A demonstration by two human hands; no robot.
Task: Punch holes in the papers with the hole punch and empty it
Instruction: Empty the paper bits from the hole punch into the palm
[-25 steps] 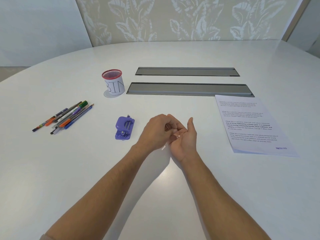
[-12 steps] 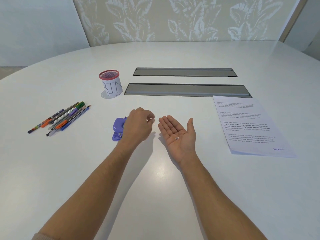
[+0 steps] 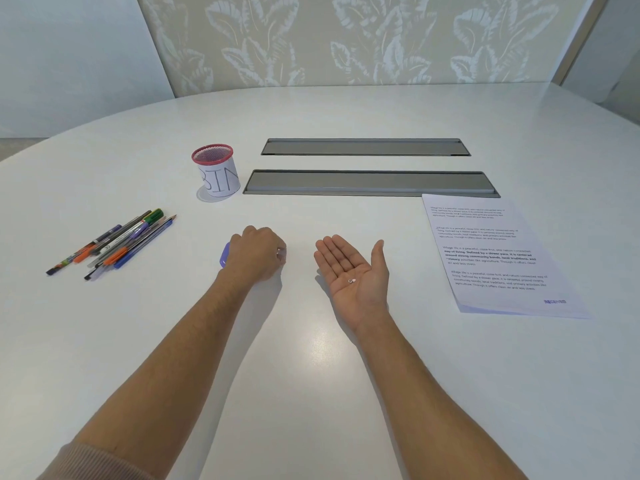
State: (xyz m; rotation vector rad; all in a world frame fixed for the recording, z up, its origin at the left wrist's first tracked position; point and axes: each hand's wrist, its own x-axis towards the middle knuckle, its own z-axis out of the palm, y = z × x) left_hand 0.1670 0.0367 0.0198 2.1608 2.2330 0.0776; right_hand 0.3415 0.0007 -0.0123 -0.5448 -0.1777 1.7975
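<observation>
My right hand (image 3: 356,271) lies flat, fingers straight and together, with paper dots (image 3: 352,280) on the palm. My left hand (image 3: 258,252) curls over the purple hole punch (image 3: 224,255). I should tip the dots gently into the bin (image 3: 217,174).

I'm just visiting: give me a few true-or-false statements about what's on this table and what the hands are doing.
1. The right hand lies palm up with tiny paper dots on it. True.
2. The left hand is over the purple hole punch. True.
3. The cup marked BIN lies tipped over. False: it stands upright.
4. The pens lie on the printed papers. False: they lie far apart, at opposite sides of the table.
</observation>
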